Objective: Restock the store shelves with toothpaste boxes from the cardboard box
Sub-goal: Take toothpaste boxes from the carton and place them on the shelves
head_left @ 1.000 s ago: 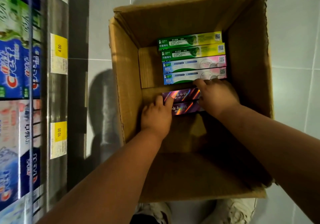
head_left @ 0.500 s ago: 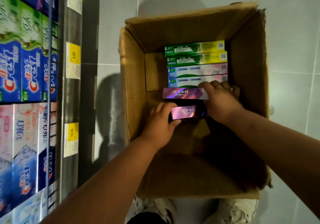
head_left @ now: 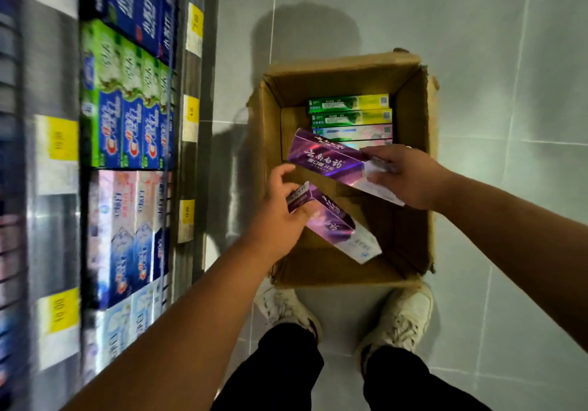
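Nearest, two scuffed white sneakers (head_left: pixel 397 318) on smooth grey floor tile (head_left: pixel 509 60). Left hand (head_left: pixel 280 216): fingers curl round one end of a glossy purple rectangular toothpaste carton (head_left: pixel 334 226), held over the open brown corrugated cardboard box (head_left: pixel 410 108). Right hand (head_left: pixel 410 178) pinches a second purple foil carton (head_left: pixel 327 159), tilted. Farther in, green and pale cartons (head_left: pixel 350 103) lie flat, side by side.

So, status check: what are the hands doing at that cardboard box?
Left hand grips near purple box; right hand holds far purple box. Both over the cardboard box; green boxes lie inside. Nothing between hands and shelf.
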Demonstrator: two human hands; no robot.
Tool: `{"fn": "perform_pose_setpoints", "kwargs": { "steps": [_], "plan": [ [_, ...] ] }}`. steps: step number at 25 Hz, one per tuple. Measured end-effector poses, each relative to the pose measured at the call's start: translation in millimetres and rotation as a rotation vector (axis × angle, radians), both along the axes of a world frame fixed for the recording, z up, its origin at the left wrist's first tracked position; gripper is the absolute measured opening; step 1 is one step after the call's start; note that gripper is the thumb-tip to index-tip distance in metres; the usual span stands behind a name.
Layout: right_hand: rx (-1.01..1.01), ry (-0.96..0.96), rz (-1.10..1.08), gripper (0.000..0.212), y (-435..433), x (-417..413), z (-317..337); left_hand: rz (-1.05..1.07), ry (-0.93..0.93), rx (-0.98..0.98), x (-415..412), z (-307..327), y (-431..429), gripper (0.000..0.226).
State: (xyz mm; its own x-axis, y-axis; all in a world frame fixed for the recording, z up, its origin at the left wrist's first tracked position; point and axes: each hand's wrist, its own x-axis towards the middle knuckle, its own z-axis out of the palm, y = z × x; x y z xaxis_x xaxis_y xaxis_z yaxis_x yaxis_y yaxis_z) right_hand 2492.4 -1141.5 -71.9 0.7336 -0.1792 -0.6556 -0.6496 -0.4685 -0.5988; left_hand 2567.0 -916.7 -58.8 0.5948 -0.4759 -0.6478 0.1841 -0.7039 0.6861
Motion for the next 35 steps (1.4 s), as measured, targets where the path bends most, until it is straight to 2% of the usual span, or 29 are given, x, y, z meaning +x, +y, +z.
{"fn": "perform_pose_setpoints", "kwargs": {
  "steps": [2,4,6,8,10,14,17,20,22,26,31,35],
  "plan": [
    [0.081,-0.002,-0.064,0.042,-1,3,38,0.023,0.044,0.006,2,34,-1,0.086],
    [0.157,-0.008,-0.085,0.042,-1,8,84,0.056,0.053,0.001,7,73,0,0.095],
    [0.171,0.01,-0.019,0.043,-2,17,134,0.084,0.023,-0.026,14,112,4,0.092],
    [0.083,-0.005,0.01,0.041,-2,23,182,0.107,-0.009,-0.056,22,152,9,0.085],
    [0.005,-0.078,-0.226,0.037,2,24,228,0.14,-0.057,-0.08,29,195,14,0.081],
    [-0.08,-0.268,-0.761,0.052,17,26,315,0.173,-0.114,-0.133,39,279,19,0.065],
    [-0.047,-0.351,-0.923,0.055,31,30,374,0.178,-0.167,-0.166,41,336,21,0.061],
    [0.003,-0.442,-0.957,0.047,44,33,421,0.206,-0.193,-0.21,41,383,26,0.049],
    [0.053,-0.506,-0.904,0.048,53,31,453,0.22,-0.202,-0.255,36,415,31,0.046],
    [-0.089,-0.58,-0.752,0.051,65,20,498,0.28,-0.274,-0.264,17,463,46,0.052],
    [0.201,-0.666,-0.886,0.061,86,-12,554,0.362,-0.349,-0.278,-32,515,75,0.044],
    [0.254,-0.688,-0.755,0.039,110,-39,595,0.563,-0.429,-0.314,-82,543,105,0.052]
  ]
}}
